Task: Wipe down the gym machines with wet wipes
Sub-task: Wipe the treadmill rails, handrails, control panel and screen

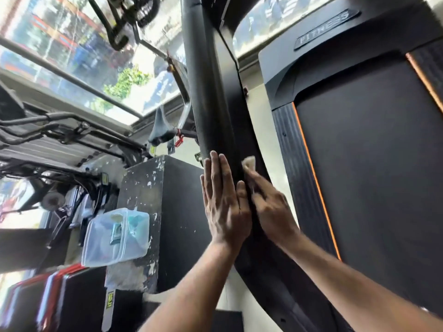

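Left hand (pixel 224 202) flat, fingers straight, pressed against black treadmill upright (pixel 211 92). Right hand (pixel 271 207) pinching whitish wet wipe (pixel 249 164) against same upright's right side. Clear wipes container (pixel 117 236) well left.

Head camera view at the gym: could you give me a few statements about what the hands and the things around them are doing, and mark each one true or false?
1. The right hand holds a white wipe against the black upright post. True.
2. The left hand grips a spray bottle. False: it lies flat on the post with straight fingers and holds nothing.
3. A clear plastic container sits to the left of the hands. True.
4. The treadmill belt has green edging. False: the edge strip is orange.
5. Both hands touch the same post. True.
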Demonstrator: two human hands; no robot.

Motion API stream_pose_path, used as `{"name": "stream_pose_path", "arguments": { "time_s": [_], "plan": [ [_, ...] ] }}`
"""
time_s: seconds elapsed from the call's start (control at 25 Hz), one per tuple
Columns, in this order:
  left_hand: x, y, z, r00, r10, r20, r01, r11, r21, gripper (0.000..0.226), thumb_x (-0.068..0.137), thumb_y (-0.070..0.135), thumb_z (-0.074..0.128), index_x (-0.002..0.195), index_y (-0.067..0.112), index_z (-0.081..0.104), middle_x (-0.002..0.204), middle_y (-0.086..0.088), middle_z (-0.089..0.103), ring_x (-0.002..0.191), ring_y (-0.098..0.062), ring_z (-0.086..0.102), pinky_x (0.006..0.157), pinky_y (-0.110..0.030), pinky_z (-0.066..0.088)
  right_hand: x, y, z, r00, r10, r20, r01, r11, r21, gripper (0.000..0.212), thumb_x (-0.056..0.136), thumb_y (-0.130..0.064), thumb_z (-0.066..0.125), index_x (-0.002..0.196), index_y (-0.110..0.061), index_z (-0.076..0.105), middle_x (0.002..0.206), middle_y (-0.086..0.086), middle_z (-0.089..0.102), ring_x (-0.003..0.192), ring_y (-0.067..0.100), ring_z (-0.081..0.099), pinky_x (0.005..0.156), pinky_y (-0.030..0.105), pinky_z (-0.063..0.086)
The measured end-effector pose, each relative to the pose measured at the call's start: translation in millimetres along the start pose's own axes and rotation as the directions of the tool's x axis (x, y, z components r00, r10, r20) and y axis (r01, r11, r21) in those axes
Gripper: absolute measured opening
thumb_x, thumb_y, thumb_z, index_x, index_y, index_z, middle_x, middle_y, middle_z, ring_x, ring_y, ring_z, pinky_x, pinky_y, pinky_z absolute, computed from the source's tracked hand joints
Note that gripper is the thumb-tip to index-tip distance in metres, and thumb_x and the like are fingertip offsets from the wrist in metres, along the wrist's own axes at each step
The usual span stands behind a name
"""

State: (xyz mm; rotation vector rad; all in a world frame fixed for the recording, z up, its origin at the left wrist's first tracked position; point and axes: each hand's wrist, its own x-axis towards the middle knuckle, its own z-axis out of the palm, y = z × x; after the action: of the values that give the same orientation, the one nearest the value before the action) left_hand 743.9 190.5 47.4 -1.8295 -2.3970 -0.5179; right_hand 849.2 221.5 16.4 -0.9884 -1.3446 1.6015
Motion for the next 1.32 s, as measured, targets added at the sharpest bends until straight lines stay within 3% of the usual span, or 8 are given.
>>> {"name": "stream_pose_path", "arguments": {
  "time_s": [0.08,0.24,0.4,0.6,0.88,1.0,1.16,1.32],
  "plan": [
    [0.1,1.9,-2.1,1.0,-0.004,0.028,0.004,1.0,0.012,0.064,0.104,0.03,0.033,0.163,0.008,0.02,0.173,-0.005,0.012,0.16,-0.022,0.01,0.127,-0.052,0.016,50.7,13.0,3.6,1.0,-0.003,0.027,0.005,0.997,-0.078,0.063,0.099,-0.002,0.04,0.157,-0.026,0.037,0.154,-0.031,0.031,0.144,-0.01,0.031,0.122,0.02,0.024],
    [1.2,3.6,-4.1,0.999,-0.008,0.036,0.007,1.0,0.024,0.064,0.104,0.027,0.035,0.162,0.005,0.022,0.172,-0.008,0.013,0.16,-0.024,0.009,0.127,-0.052,0.017,53.8,71.4,-17.1,0.94,0.34,-0.014,-0.338,0.928,-0.155,0.061,0.099,-0.007,0.044,0.154,-0.034,0.043,0.159,-0.007,0.043,0.147,0.017,0.04,0.119,0.026,0.032],
    [1.3,4.3,-6.1,0.999,-0.008,0.053,0.008,1.0,0.005,0.065,0.103,0.027,0.035,0.163,0.005,0.021,0.173,-0.008,0.012,0.16,-0.023,0.008,0.127,-0.054,0.018,-28.8,26.1,-15.2,0.985,0.149,-0.083,-0.163,0.966,-0.2,0.037,0.102,-0.019,0.053,0.136,-0.027,0.066,0.126,-0.01,0.071,0.113,-0.003,0.063,0.096,0.017,0.05],
    [0.4,4.0,-4.8,0.997,-0.032,0.065,0.034,0.999,-0.022,0.066,0.102,0.028,0.033,0.163,0.008,0.02,0.173,-0.007,0.011,0.16,-0.022,0.007,0.128,-0.052,0.016,34.8,-5.0,-5.0,0.98,-0.104,-0.168,0.067,0.975,-0.213,0.021,0.096,-0.009,0.069,0.114,-0.014,0.077,0.107,-0.004,0.07,0.102,0.004,0.069,0.091,0.018,0.053],
    [0.2,3.3,-4.9,0.999,-0.028,0.032,0.03,0.999,-0.046,0.066,0.101,0.026,0.038,0.163,0.009,0.023,0.172,-0.007,0.014,0.16,-0.022,0.011,0.128,-0.051,0.017,81.8,51.2,-5.8,0.904,0.359,-0.232,-0.42,0.844,-0.333,0.008,0.092,-0.017,0.07,0.098,-0.013,0.072,0.092,0.006,0.075,0.089,0.028,0.072,0.074,0.038,0.055],
    [-1.8,-1.6,-4.5,0.999,-0.005,0.031,0.006,0.999,-0.034,0.065,0.101,0.026,0.041,0.162,0.008,0.023,0.172,-0.008,0.016,0.159,-0.024,0.013,0.129,-0.049,0.014,36.7,8.5,-2.7,0.957,0.232,-0.173,-0.271,0.926,-0.264,0.01,0.094,-0.01,0.07,0.101,-0.015,0.074,0.095,-0.002,0.073,0.089,0.013,0.071,0.08,0.029,0.057],
    [-0.8,0.4,-4.3,1.0,-0.001,0.026,0.001,1.0,-0.007,0.064,0.102,0.027,0.041,0.161,0.007,0.025,0.171,-0.011,0.019,0.159,-0.028,0.015,0.128,-0.05,0.014,109.0,-17.6,5.1,0.979,-0.019,-0.201,-0.027,0.974,-0.226,0.014,0.097,-0.009,0.064,0.106,-0.013,0.073,0.105,0.003,0.068,0.094,0.014,0.069,0.084,0.021,0.054],
    [0.3,0.3,-6.2,0.998,-0.012,0.062,0.011,1.0,0.007,0.066,0.102,0.029,0.042,0.162,0.008,0.021,0.172,-0.008,0.013,0.159,-0.029,0.014,0.128,-0.051,0.013,152.0,20.6,-14.4,0.941,0.294,-0.165,-0.337,0.843,-0.42,0.01,0.097,-0.012,0.066,0.101,-0.009,0.074,0.101,0.012,0.073,0.09,0.024,0.072,0.067,0.026,0.047]
  ]
}}
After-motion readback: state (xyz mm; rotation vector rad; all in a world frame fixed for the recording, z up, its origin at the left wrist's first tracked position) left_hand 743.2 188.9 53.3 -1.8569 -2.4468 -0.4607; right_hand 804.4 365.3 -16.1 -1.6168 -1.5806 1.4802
